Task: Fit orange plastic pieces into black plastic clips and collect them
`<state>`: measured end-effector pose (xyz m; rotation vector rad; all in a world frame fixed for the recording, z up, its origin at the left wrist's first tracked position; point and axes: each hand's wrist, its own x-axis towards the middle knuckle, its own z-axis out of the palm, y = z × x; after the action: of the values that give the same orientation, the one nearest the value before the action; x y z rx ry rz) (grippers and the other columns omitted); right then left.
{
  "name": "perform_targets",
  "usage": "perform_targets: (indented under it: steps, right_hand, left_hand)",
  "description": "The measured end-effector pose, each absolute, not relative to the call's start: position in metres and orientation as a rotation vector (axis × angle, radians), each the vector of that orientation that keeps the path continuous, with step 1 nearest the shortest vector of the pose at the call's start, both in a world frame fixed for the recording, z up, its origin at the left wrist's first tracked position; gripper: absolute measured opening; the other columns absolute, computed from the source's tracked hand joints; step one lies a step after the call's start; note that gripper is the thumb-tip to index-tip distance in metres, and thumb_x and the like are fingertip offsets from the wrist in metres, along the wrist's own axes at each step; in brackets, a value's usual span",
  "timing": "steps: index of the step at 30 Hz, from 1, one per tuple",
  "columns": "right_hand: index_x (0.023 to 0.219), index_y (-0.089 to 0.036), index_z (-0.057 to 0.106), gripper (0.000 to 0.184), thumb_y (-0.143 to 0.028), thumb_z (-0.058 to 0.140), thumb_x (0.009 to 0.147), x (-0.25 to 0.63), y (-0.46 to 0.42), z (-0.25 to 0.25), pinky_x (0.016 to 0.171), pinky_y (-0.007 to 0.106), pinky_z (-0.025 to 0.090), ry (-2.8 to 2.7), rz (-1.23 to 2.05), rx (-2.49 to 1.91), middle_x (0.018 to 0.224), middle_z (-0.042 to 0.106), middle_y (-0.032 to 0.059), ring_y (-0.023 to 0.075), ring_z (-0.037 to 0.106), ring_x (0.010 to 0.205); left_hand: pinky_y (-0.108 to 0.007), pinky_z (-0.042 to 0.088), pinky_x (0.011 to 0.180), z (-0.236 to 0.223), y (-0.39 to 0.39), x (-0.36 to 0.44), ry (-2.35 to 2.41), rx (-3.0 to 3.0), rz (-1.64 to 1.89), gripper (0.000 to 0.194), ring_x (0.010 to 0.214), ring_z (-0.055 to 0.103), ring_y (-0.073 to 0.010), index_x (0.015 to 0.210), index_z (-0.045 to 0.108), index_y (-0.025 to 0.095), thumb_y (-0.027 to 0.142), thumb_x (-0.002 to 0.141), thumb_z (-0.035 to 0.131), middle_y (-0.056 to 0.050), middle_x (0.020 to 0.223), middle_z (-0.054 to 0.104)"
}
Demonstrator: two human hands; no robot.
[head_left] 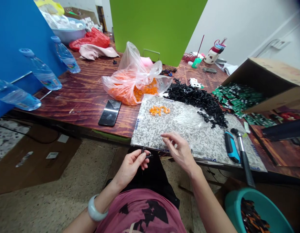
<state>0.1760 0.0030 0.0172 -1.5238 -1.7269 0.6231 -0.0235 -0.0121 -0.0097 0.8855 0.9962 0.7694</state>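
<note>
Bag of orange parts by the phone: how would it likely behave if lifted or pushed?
The bag would probably sag and fold, since its film looks thin and crinkled. The orange parts inside look small and loose, so they would likely shift with it. Its bulging, slumped base suggests it may slump rather than roll.

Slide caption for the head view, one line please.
Left grip holding a small black part; right grip at the near edge of the speckled board, orange pieces and a black heap beyond.

The reddish wooden counter [82, 94] carries a speckled slab [152, 129], black pieces [188, 94] heaped partly over it, a phone [110, 112], a plastic bag [118, 84] of orange pieces [147, 89], and a cardboard box [276, 72].
</note>
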Motion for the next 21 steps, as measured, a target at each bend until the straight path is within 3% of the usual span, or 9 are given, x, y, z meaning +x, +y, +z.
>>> perform_targets:
  steps: [5,12,17,21]
  right_hand:
    - [0.113,-0.022,0.062,0.026,-0.023,0.048,0.092,0.149,0.001,0.023,0.080,0.028,0.046,-1.877,0.893,-1.311,0.103,0.063,0.0060,0.0153,0.059,0.088]
    - [0.085,-0.016,0.067,0.018,-0.029,0.055,0.087,0.143,0.000,0.015,0.061,0.023,0.047,-1.590,1.220,-1.271,0.074,0.064,0.0012,0.0121,0.059,0.065]
    - [0.081,-0.016,0.066,0.024,-0.040,0.063,0.080,0.143,-0.005,0.002,0.048,0.021,0.044,-1.201,1.279,-1.329,0.062,0.060,-0.0016,0.0103,0.055,0.052]
    - [0.081,-0.016,0.064,0.026,-0.042,0.061,0.081,0.136,-0.012,-0.005,0.048,0.022,0.045,-1.104,1.237,-1.337,0.063,0.062,-0.0007,0.0103,0.056,0.051]
  left_hand:
    - [-0.022,0.040,0.054,-0.009,-0.008,-0.025,0.962,1.070,0.700,0.031,0.054,0.049,-0.0100,0.094,0.069,0.012,0.038,0.082,0.059,0.001,0.064,0.059]
    - [-0.021,0.037,0.052,-0.006,-0.007,-0.027,0.940,1.053,0.706,0.032,0.052,0.044,-0.0090,0.093,0.068,0.012,0.041,0.082,0.059,0.003,0.060,0.054]
    - [-0.022,0.034,0.050,-0.017,-0.017,-0.019,0.947,0.897,0.804,0.036,0.052,0.041,-0.0084,0.086,0.067,0.012,0.047,0.081,0.059,0.002,0.063,0.051]
    - [-0.021,0.035,0.053,-0.023,-0.026,-0.009,0.972,0.940,0.828,0.030,0.054,0.042,-0.0084,0.089,0.067,0.013,0.042,0.082,0.061,0.002,0.064,0.053]
